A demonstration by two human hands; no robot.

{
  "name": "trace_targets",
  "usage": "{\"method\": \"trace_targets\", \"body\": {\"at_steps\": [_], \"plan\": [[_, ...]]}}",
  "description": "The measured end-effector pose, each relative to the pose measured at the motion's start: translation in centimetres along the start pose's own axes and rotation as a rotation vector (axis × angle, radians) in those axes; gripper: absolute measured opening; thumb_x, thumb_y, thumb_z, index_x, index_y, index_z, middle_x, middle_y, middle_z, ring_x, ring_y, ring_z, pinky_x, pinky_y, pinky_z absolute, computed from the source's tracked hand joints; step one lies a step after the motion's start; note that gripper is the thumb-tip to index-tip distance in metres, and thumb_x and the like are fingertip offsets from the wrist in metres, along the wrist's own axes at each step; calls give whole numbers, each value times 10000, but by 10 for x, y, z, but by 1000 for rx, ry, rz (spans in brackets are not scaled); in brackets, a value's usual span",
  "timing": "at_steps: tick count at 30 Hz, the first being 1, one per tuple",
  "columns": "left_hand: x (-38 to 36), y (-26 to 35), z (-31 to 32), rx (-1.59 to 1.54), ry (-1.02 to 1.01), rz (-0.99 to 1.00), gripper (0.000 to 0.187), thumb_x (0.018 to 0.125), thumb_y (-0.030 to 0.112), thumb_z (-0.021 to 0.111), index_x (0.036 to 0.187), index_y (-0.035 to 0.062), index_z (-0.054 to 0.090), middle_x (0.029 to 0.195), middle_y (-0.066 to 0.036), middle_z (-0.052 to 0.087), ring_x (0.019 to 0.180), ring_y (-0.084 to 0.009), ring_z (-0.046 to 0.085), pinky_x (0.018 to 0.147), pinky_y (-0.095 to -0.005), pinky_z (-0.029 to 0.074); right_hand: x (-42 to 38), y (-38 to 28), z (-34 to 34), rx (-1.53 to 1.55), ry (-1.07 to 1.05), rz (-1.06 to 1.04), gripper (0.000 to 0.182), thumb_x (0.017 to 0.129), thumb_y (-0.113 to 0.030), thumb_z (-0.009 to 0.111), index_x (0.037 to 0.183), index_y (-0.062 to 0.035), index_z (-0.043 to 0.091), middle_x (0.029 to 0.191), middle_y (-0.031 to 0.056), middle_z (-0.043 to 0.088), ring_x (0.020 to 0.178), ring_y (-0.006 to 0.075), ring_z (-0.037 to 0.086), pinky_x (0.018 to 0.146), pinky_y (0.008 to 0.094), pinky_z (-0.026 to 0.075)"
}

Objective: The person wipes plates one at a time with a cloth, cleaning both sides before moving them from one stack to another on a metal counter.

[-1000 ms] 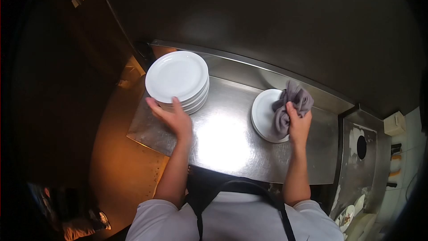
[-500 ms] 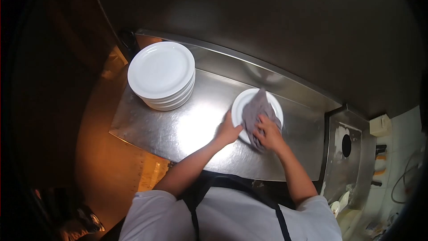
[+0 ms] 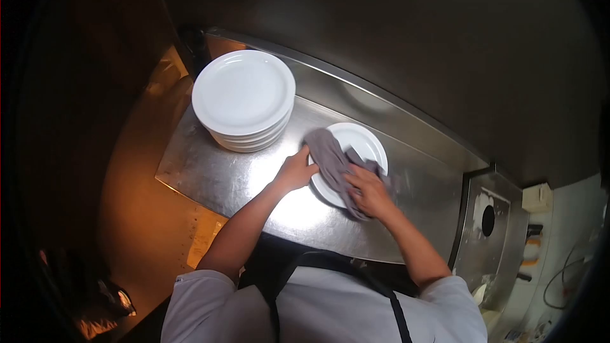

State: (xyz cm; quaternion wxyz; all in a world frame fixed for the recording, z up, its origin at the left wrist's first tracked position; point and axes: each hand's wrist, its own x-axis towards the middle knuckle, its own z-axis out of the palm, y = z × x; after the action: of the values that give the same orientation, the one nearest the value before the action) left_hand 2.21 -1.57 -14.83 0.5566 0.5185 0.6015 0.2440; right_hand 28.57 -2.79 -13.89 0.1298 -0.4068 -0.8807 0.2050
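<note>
A white plate (image 3: 365,141) is held tilted a little over the steel counter (image 3: 330,228). My left hand (image 3: 297,170) grips the plate's left rim, its thumb on the front face and the other fingers out of sight. Across the face of the plate lies a grey cloth (image 3: 332,162), whose folds reach my left fingers. My right hand (image 3: 370,192) has its fingers pressed into the cloth on the lower right of the plate. To the left, a stack of several white plates (image 3: 243,93) stands on the counter.
A raised steel ledge (image 3: 356,86) runs along the counter's far side. At the right is a steel basin (image 3: 483,235) with a dark round opening. A white box (image 3: 537,197) and several handled tools are by the tiled wall.
The plate and both hands have shifted left in view. The cloth has spread toward the plate's left rim. The plate stack appears slightly higher and further right as the view has moved.
</note>
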Motion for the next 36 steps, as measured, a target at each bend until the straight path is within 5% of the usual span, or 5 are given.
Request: {"method": "trace_targets", "body": {"at_steps": [19, 24, 29, 31, 36], "plan": [[16, 3, -13, -36, 4, 178, 782, 879, 252, 607, 1558, 141, 236, 1192, -268, 648, 1105, -394, 642, 951, -420, 503, 54, 58, -8, -455, 251, 221, 412, 891, -236, 652, 1255, -45, 638, 1407, 247, 507, 1294, 398, 480, 1049, 458, 413], [6, -9, 8, 248, 48, 381, 1502, 534, 327, 959, 1491, -124, -106, 1507, -365, 268, 1399, -421, 359, 1151, -388, 341, 116, 32, 26, -331, 404, 380, 433, 920, -251, 613, 1309, -61, 605, 1405, 276, 495, 1306, 407, 468, 1073, 470, 391], [12, -7, 3, 91, -77, 350, 905, 608, 386, 914, 1296, -43, 512, 1327, -220, 567, 1247, -402, 532, 1089, -434, 399, 98, -28, 42, 109, 127, 174, 449, 988, -307, 543, 1390, -107, 554, 1481, 260, 431, 1391, 399, 399, 1142, 433, 326], [33, -49, 20, 291, 190, 811, 787, 639, 414, 889, 1237, -8, 601, 1348, -176, 565, 1259, -386, 527, 1086, -434, 399, 58, -44, 17, 181, -45, 181, 417, 977, -264, 574, 1362, -102, 582, 1467, 252, 453, 1392, 395, 400, 1141, 443, 325], [12, -22, 13, 33, 121, 459, 1473, 418, 373, 981, 1536, -29, 110, 1430, -309, 431, 1335, -423, 444, 1125, -427, 370, 19, 31, -13, -305, 74, 332, 403, 942, -208, 599, 1328, -93, 607, 1429, 253, 488, 1312, 415, 473, 1095, 478, 365]]}}
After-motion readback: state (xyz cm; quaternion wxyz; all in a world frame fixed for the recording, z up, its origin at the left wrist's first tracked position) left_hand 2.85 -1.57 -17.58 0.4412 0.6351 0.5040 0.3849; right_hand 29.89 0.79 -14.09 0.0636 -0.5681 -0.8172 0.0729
